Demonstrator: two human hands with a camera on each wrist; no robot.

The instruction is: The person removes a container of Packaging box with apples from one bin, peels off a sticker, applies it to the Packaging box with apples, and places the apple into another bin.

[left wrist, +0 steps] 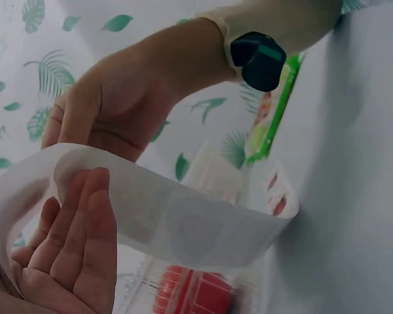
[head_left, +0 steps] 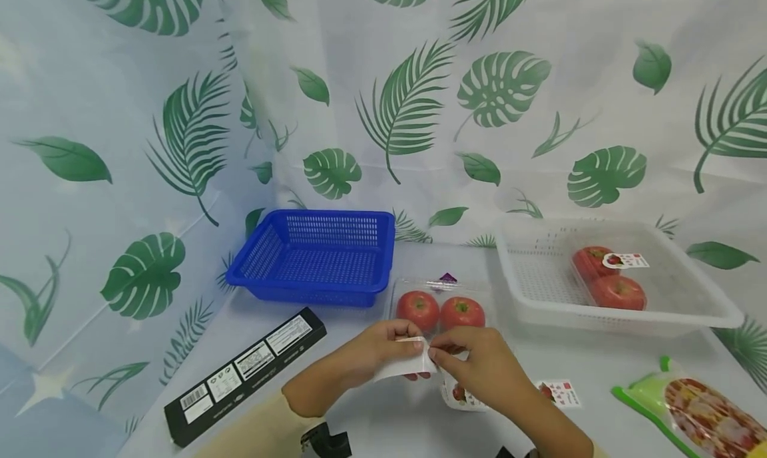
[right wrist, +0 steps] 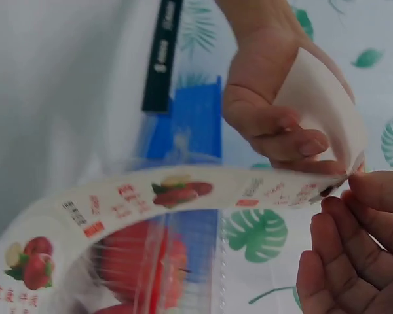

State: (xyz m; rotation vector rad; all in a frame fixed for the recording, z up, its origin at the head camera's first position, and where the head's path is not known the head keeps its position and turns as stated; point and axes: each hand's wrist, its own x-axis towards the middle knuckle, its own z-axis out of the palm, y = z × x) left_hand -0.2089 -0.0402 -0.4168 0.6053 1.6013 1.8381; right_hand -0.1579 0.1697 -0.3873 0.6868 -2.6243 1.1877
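On the grey table [head_left: 371,418], both hands' fingers pinch a label strip [head_left: 407,365] before a tomato pack [head_left: 440,305], blue basket [head_left: 314,255] behind.

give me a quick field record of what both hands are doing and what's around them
left hand: pinches the label strip
right hand: pinches the strip's end
strip: printed with fruit pictures, curls back to the table
tomato pack: clear, just behind the hands
blue basket: rear left
white basket: right, holds another tomato pack
black box: left
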